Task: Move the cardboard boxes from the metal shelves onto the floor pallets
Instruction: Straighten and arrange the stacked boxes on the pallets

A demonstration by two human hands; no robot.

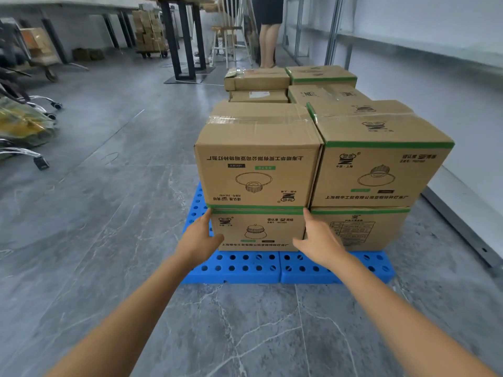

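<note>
A blue perforated floor pallet (246, 263) carries several cardboard boxes printed with a lamp drawing. At its near left, an upside-down box (257, 170) sits on top of a lower box (257, 231). Beside them on the right, another box (381, 170) rests on a lower right box (362, 229). My left hand (201, 238) is at the left edge of the lower left box, fingertips touching the seam under the upper box. My right hand (318, 240) mirrors it at the right edge, fingers spread and pointing up. Neither hand is wrapped around a box.
More boxes (257, 80) lie stacked further back on the pallet row. Metal shelving (408, 42) runs along the right wall. A person (268, 31) stands behind the boxes near a white stepladder (228, 42). Black table legs (182, 42), office chairs (24, 123) and a loaded cart (151, 31) are on the left.
</note>
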